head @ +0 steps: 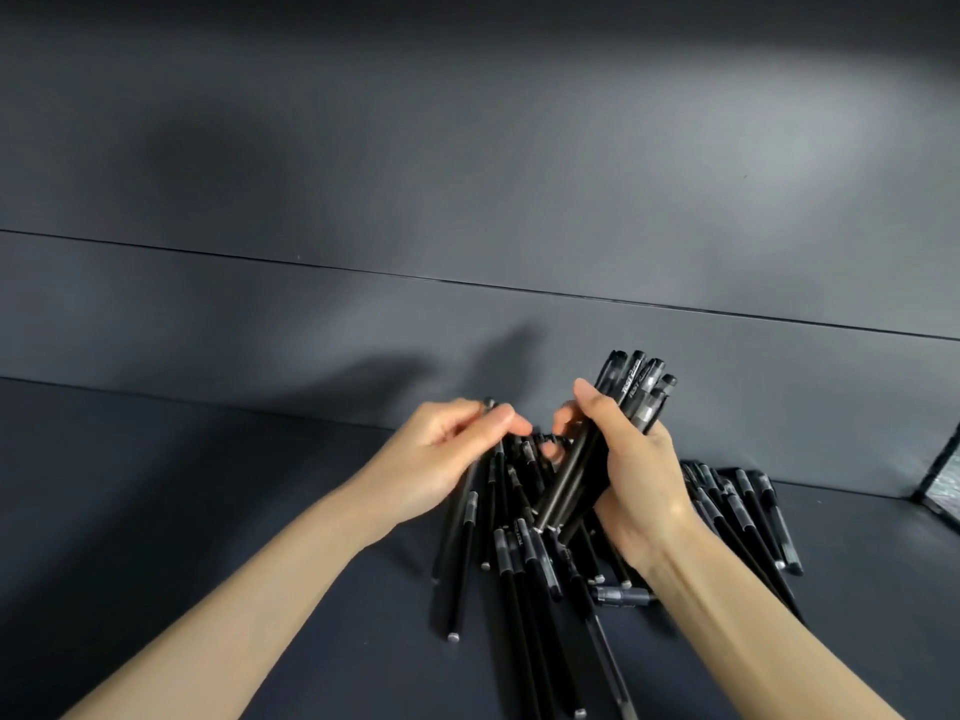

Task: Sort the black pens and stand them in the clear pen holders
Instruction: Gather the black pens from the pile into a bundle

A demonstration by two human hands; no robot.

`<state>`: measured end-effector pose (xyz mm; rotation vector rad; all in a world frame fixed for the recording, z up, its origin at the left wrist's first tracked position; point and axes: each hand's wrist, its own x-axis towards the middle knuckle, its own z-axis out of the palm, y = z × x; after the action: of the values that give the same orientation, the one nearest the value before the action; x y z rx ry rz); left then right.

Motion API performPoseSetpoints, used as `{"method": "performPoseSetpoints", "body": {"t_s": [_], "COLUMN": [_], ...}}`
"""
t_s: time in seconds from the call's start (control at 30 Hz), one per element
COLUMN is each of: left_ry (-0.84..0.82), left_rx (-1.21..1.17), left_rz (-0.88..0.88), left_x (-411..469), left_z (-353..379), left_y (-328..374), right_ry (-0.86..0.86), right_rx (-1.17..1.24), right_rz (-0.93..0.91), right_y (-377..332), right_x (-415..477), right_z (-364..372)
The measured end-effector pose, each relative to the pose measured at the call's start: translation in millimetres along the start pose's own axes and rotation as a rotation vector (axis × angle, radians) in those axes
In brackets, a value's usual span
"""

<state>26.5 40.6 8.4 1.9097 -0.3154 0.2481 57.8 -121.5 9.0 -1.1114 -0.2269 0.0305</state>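
Head view: the person is standing over a dark counter (208,511) with a messy pile of black pens (519,574) spread across it, some fanned off to the right, all lying flat and crossing each other. The right hand (639,480) is wrapped around a bundle of pens (641,389), caps pointing up and away, thumb pressed along the side to keep them together. The left hand (441,459) pinches a single pen (490,405) near its top end between thumb and fingertips, right next to the bundle, so it looks like it's about to get added in.

At the far right edge there's a clear container (940,475), mostly cut off. It's probably one of the pen holders, can't say for sure. No pens standing in it that anyone could see from here.

Handling-wise these should be light, stiff and smooth plastic sticks, so a loose fistful will likely slide and splay. Best bet is gripping the bundle around the middle of the barrels, ends tapped level, and picking singles off the pile by a free end where nothing overlaps
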Motion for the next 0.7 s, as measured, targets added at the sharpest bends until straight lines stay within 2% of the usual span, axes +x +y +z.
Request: {"method": "performPoseSetpoints", "body": {"t_s": [0.1, 0.2, 0.33, 0.53, 0.7], "left_ry": [0.063, 0.143, 0.18, -0.026, -0.194], "left_rx": [-0.181, -0.143, -0.218, -0.182, -0.189], "left_rz": [0.017, 0.117, 0.18, 0.17, 0.155], "left_x": [0, 0, -2, -8, -13], "left_z": [-10, -12, -15, -19, -22], "left_y": [7, 12, 17, 20, 27], "right_ry": [-0.09, -0.219, -0.416, -0.513, -0.566], "right_rx": [-0.048, -0.191, -0.229, -0.236, -0.37], "right_rz": [0.016, 0.036, 0.063, 0.043, -0.009], "right_y": [5, 14, 22, 20, 22], "right_x": [-3, -8, -14, -24, -29], "right_z": [6, 11, 19, 29, 29]}}
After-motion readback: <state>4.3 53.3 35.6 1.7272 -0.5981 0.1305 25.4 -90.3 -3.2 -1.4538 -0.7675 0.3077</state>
